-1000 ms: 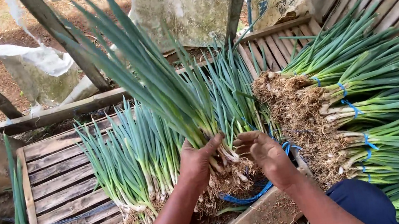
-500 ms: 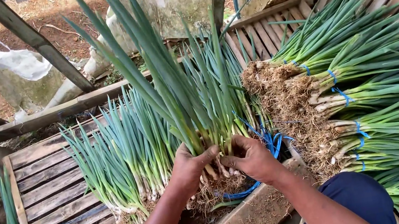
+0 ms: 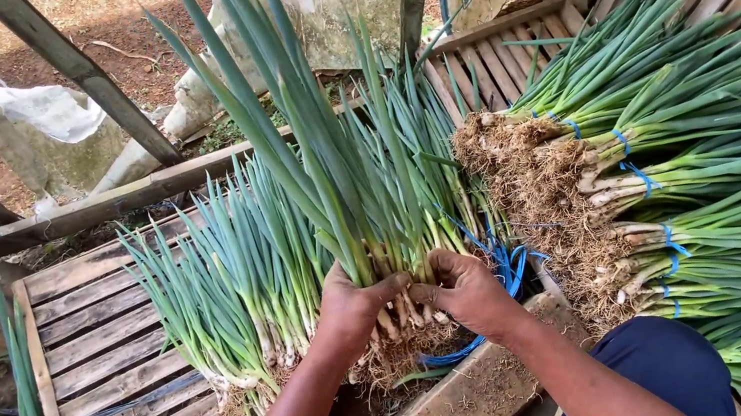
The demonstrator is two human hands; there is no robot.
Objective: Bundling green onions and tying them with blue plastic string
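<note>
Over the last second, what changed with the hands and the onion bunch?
Both hands closed in: the left hand and right hand now meet around the base of the upright green onion bunch, thumbs touching, where a second ago a gap showed between them. The bunch stands a little straighter. Unchanged: the loose onions on the wooden crate, the tied bundles stacked at right, the blue cord.

- One head-worn view looks steeply down and forward, from close above the person's lap.
- It faces a wooden slatted platform (image 3: 102, 357), with bare ground beyond at the top edge.
</note>
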